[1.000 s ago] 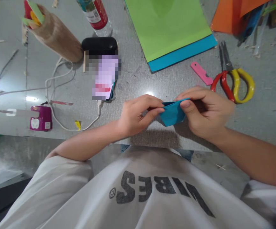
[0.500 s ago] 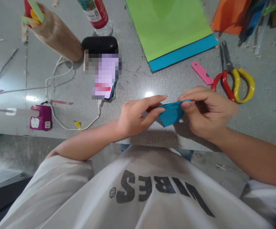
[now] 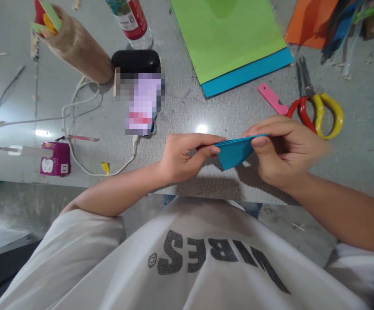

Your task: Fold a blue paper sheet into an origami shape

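A small piece of folded blue paper (image 3: 236, 154) is held up between my two hands above the table's near edge. My left hand (image 3: 185, 157) pinches its left corner between thumb and fingers. At the other end, my right hand (image 3: 285, 150) grips the right corner, thumb on the near face and fingers behind. Along the top edge several layers show, and a point hangs down at the bottom. Just beyond my right hand lie scissors (image 3: 329, 116) with red and yellow handles, blades pointing away, and a pink folding cutter (image 3: 272, 99).
Green paper (image 3: 235, 43) lies over a blue sheet (image 3: 251, 71) at the back. Leftward are a phone (image 3: 144, 101) on a white cable, a black case (image 3: 136, 61), a bottle (image 3: 130, 21), a brown holder (image 3: 80, 49) and a purple adapter (image 3: 56, 159). Orange paper (image 3: 311, 21) is far right.
My right hand has shifted slightly right and the left fingers have slid toward the left corner. More of the blue paper shows, its layered top edge now tilted up to the right.
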Action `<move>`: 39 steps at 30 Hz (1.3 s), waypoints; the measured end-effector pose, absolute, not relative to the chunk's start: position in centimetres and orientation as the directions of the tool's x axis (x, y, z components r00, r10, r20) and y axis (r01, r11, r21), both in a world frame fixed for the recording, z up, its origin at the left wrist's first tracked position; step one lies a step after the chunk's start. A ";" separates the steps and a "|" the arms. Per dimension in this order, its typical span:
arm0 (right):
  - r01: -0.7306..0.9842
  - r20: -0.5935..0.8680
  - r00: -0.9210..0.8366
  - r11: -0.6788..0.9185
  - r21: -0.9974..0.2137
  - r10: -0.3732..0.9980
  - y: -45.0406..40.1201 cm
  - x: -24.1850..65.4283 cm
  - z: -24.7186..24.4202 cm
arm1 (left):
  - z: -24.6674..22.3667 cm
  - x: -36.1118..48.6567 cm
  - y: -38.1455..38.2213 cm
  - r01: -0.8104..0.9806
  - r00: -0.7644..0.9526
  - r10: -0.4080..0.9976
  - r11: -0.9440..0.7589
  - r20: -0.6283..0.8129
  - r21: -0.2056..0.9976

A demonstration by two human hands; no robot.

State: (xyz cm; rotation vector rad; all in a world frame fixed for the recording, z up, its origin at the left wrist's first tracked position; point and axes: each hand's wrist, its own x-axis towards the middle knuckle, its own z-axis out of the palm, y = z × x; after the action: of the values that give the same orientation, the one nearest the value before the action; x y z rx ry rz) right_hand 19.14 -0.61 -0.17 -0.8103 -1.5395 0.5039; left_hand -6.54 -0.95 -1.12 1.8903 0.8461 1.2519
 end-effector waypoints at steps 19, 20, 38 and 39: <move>0.260 0.719 -0.022 0.698 -0.667 0.695 0.3 20.0 -0.3 | -0.8 -6.0 0.0 0.063 0.301 0.710 -0.681 0.637 0.729; 0.249 0.728 -0.025 0.709 -0.660 0.686 0.3 20.0 -0.3 | -0.8 -6.1 0.1 0.047 0.301 0.698 -0.692 0.650 0.721; 0.330 0.717 -0.033 0.684 -0.650 0.697 0.0 20.0 -0.5 | 0.2 -6.0 -0.3 0.144 0.246 0.694 -0.716 0.676 0.683; 0.366 0.702 -0.031 0.662 -0.654 0.711 0.0 20.2 -0.6 | 0.2 -6.0 -0.3 0.156 0.244 0.696 -0.716 0.675 0.681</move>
State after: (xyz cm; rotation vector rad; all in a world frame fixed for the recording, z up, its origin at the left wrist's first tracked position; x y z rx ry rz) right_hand 20.17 -0.04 -0.60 -0.8962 -1.6413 0.3466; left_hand -6.01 -0.33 0.23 2.0416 0.7758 1.4858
